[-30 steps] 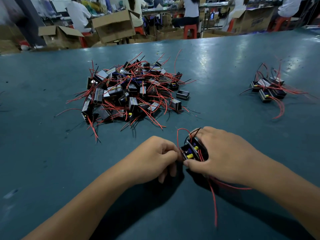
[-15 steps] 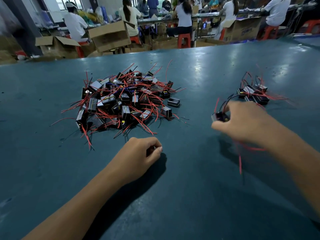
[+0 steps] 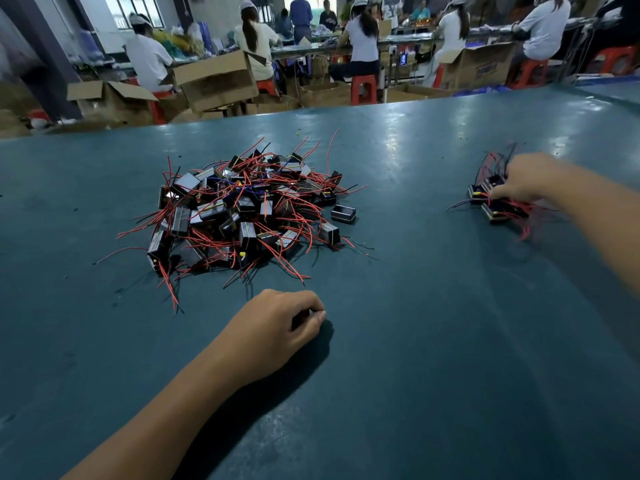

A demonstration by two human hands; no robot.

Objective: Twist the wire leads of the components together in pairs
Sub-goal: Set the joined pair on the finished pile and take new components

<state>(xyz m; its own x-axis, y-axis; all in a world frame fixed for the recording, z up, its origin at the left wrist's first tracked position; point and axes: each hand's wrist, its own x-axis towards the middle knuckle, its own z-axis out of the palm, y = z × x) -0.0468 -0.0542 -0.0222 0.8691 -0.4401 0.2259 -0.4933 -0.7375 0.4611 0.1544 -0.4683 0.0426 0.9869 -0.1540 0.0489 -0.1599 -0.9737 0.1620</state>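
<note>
Closest to me, the left hand [image 3: 277,327] rests on the teal table [image 3: 433,341] with its fingers loosely curled under and thumb tip against the forefinger; I see nothing held in it. If it lies idle there while the other arm stretches away, the next pick-up will likely be one-handed and clumsy.

Just beyond it sits the big heap of components [image 3: 242,216], small dark blocks with red and black leads sticking out every way. The leads cross and loop over one another, so pulling one block out could drag its neighbours along or scatter them across the table. One loose block [image 3: 343,214] lies apart at the heap's right edge and looks the easiest to take cleanly.

Farther off to the right, the right hand [image 3: 526,178] reaches to the small pile [image 3: 495,202], which I take for finished ones. It is blurred; the fingers seem bent down onto the blocks, but whether they pinch one or are letting go I cannot tell. A lead snagging on a finger there could pull a twisted pair loose or drag the pile.
</note>
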